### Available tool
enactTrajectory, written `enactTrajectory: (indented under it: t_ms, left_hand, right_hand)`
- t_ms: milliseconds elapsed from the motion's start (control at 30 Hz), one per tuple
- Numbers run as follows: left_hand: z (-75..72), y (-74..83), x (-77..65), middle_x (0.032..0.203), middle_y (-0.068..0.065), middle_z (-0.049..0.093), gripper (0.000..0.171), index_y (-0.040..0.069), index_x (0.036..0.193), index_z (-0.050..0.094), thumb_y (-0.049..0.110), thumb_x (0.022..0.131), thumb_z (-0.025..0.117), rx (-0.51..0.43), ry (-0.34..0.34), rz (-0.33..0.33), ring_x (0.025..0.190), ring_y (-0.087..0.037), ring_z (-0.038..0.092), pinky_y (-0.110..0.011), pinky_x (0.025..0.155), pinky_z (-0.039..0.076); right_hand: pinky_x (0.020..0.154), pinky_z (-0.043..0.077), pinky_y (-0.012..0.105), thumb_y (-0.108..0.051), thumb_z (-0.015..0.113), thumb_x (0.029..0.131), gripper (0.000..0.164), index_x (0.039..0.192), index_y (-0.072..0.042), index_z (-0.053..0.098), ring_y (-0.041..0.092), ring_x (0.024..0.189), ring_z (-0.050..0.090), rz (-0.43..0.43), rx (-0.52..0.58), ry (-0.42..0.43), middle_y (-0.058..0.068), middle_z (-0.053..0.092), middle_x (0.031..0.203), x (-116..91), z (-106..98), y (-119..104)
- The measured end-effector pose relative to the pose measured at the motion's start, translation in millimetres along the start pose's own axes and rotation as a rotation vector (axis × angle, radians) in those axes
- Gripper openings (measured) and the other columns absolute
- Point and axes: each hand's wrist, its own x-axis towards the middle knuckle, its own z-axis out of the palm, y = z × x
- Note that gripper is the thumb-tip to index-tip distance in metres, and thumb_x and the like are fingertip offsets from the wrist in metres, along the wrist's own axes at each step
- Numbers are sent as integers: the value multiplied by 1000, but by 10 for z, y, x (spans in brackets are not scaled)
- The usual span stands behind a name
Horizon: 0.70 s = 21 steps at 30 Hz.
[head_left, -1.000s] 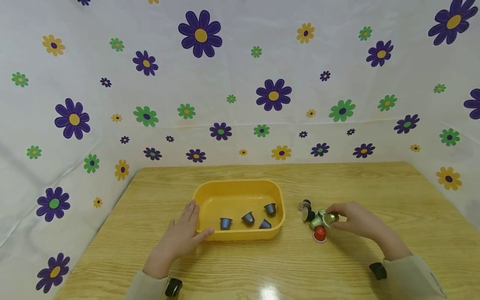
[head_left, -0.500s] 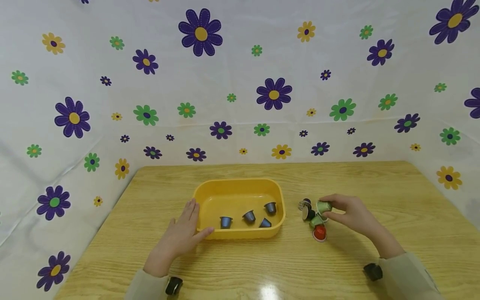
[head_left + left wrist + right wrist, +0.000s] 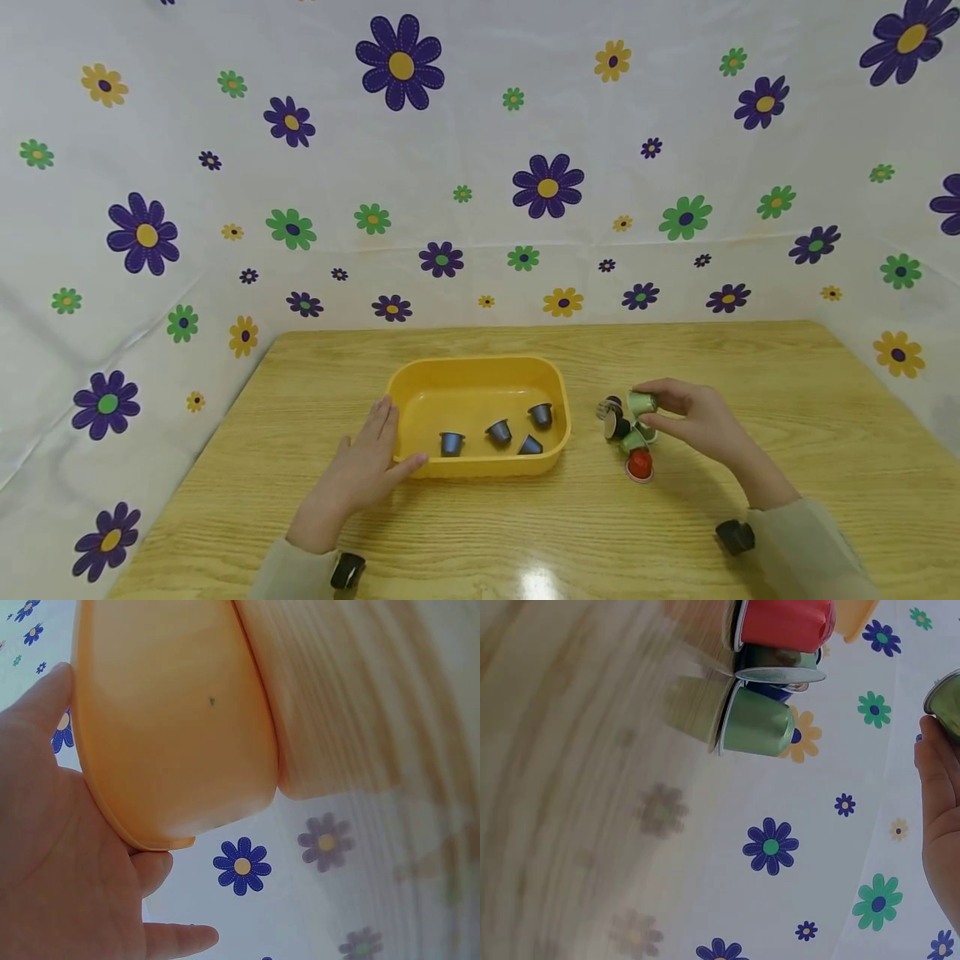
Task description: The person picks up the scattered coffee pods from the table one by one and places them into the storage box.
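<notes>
Between the thumb and fingers of my right hand [image 3: 701, 423] is a light green coffee capsule [image 3: 642, 403], held just above a small pile of capsules. At the right edge of the right wrist view, that green capsule [image 3: 948, 703] shows at the fingertips. The pile has a red capsule [image 3: 640, 464], a black capsule [image 3: 618, 427] and more green ones. My left hand [image 3: 356, 475] rests against the left end of a yellow plastic tub [image 3: 480, 364], fingers extended along its side and thumb over the front rim. Its outer wall [image 3: 180, 720] fills much of the left wrist view.
Several dark blue capsules, one a tilted blue capsule [image 3: 498, 432], lie inside the tub. Wood-grain table [image 3: 480, 533] surrounds everything. Behind and beside it hangs a white flowered cloth [image 3: 480, 150]. A patterned capsule [image 3: 609, 409] lies at the pile's back.
My right hand has raised the green capsule out of the pile and shifted it slightly left. The left hand has stayed on the tub.
</notes>
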Motion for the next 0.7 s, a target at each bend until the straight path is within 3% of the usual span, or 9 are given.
enactTrajectory:
  t_ms: [400,700]
  left_hand:
    - [-14,12,-9,144,-21,6,91,-10,137,15,63,85,32,-11,-1,-4,131,-33,7,-66,89,19]
    - [-6,5,-1,144,-22,5,91,-10,137,13,63,85,31,-6,-2,4,131,-33,6,-67,88,19]
  right_hand:
    - [79,45,21,-10,66,80,32,109,1,60,12,96,58,-8,33,-13,12,61,104,174,127,-81]
    - [82,45,35,-12,66,80,34,111,0,59,23,100,57,24,101,-35,13,59,109,299,239,-132]
